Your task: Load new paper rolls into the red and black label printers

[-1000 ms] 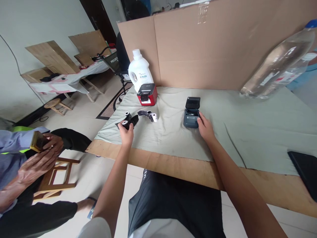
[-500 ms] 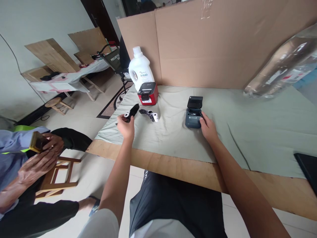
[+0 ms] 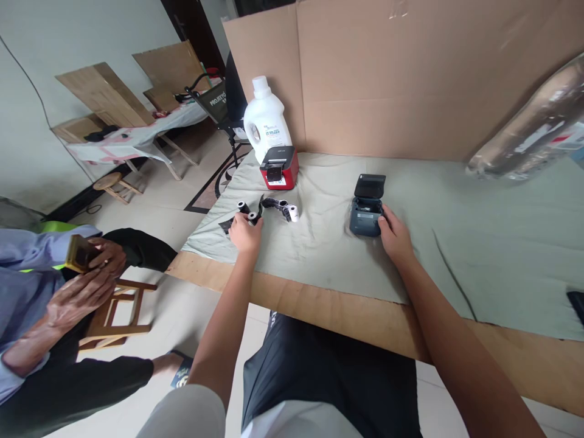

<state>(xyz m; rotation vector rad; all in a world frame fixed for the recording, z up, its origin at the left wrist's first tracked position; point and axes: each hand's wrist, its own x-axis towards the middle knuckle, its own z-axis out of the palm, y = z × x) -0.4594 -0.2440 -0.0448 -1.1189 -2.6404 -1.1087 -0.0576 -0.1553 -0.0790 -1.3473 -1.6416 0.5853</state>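
My left hand [image 3: 245,233] is at the left of the table, its fingers closed around a small ribbon roll [image 3: 252,216] with a white core and black film. Just behind it lies another black ribbon roll [image 3: 243,207]. To the right, a loose black ribbon with white cores [image 3: 287,210] rests on the cloth, apart from the hand. My right hand [image 3: 396,235] grips the right side of a dark blue-grey portable label printer [image 3: 365,222]. The printer stands on the table with its black lid [image 3: 370,186] tilted up. Some fingertips are hidden on both hands.
A red and black printer [image 3: 280,168] stands at the back left, before a white detergent bottle [image 3: 267,120]. A cardboard panel [image 3: 387,91] closes off the back. Plastic-wrapped goods [image 3: 524,128] lie back right. At left, a seated person holds a yellow-cased phone [image 3: 82,253].
My left hand has lowered with the ribbon roll to the cloth, where a second roll now shows behind it. My right hand stays on the label printer. The view has shifted slightly.
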